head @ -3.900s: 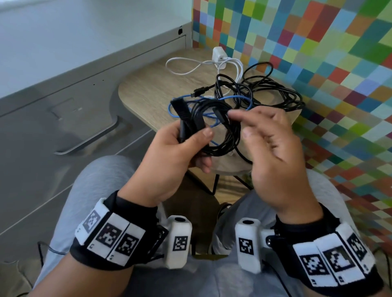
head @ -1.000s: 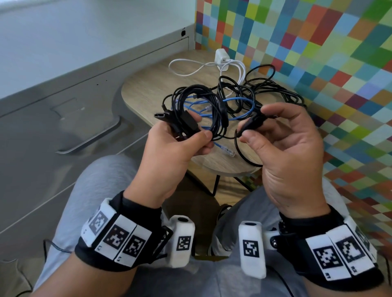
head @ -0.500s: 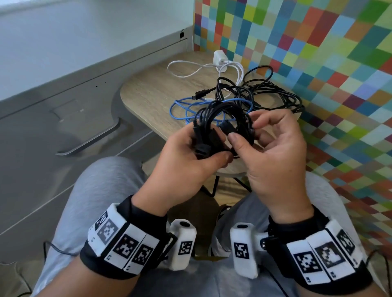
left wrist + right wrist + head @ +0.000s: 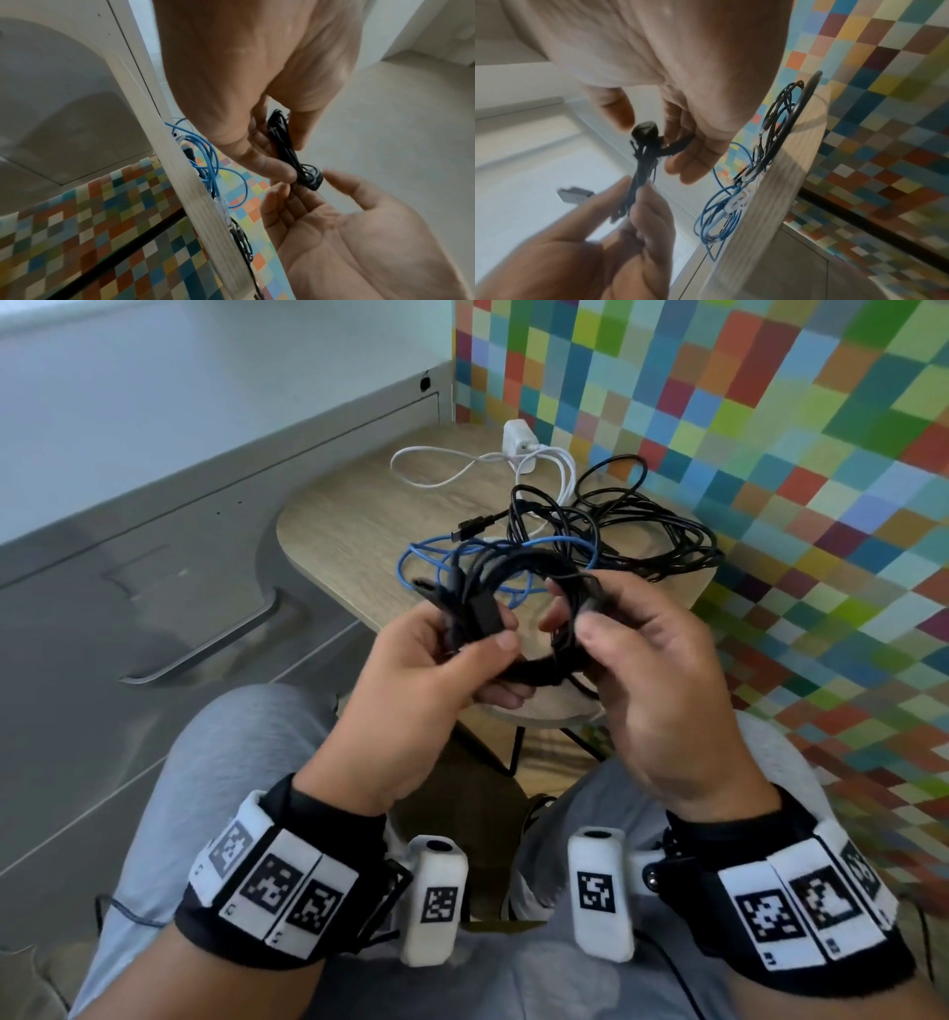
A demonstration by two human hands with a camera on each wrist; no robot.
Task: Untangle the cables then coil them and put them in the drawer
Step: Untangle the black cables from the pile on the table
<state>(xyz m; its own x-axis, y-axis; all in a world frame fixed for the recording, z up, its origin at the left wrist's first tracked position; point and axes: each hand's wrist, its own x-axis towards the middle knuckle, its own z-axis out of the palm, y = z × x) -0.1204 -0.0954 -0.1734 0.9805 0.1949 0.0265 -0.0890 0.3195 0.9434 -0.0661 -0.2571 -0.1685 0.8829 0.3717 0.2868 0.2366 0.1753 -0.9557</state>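
A coiled black cable (image 4: 518, 559) hangs between both hands above my lap, in front of the small wooden table (image 4: 349, 526). My left hand (image 4: 506, 667) grips the coil's left side, its thumb lying below a black plug (image 4: 488, 613). On the coil's right side my right hand (image 4: 572, 621) pinches the strands between thumb and fingers. The left wrist view shows the left hand (image 4: 290, 158) holding the black bundle (image 4: 281, 138). In the right wrist view the right hand (image 4: 654, 142) holds a knot of black strands (image 4: 645, 132).
On the table lie a loose blue cable (image 4: 426, 557), a tangle of black cables (image 4: 647, 526) and a white charger with its cord (image 4: 518, 439). A grey drawer front with a long handle (image 4: 205, 654) stands at the left. A multicoloured checkered wall (image 4: 770, 454) is on the right.
Over the last second the right hand brought the cable's end in to the coil. The hands then drew slightly apart, so the coil now shows as an open loop.
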